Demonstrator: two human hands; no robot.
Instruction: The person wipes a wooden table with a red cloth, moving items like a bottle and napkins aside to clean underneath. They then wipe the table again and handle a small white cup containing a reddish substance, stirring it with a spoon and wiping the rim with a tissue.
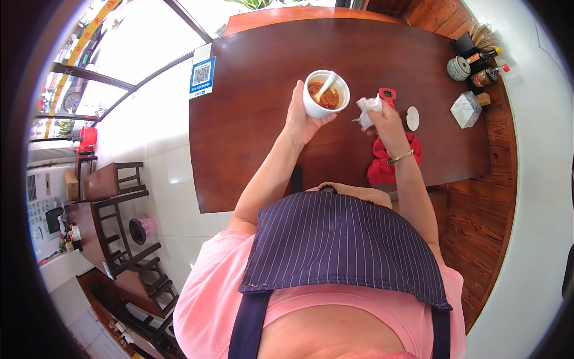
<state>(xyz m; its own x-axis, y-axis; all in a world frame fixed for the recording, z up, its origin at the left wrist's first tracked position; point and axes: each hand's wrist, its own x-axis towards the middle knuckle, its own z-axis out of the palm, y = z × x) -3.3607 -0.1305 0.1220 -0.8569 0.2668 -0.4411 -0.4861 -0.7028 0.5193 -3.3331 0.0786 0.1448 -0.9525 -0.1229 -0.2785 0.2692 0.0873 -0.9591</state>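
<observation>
My left hand (305, 116) holds a white round tub (319, 110) from its left and underside, above the wooden table (251, 134). Reddish chunky sauce (329, 98) lies inside the tub, and a white plastic spoon (326, 85) leans in it. To the right of the tub, my right hand (383, 120) grips a crumpled white tissue (369, 107). Just beyond that hand lies a red tool with a dark oval window (387, 94), its kind unclear. A white round lid (412, 118) rests to the right, and a red cloth (381, 167) is bunched below my right wrist.
Along the right edge stand a patterned ceramic jar (458, 68), sauce bottles (484, 78), a dark holder with wooden sticks (483, 37) and a clear faceted container (466, 110). A card with a printed code (202, 77) lies at the left corner. A pink wastebasket (148, 226) stands on the floor.
</observation>
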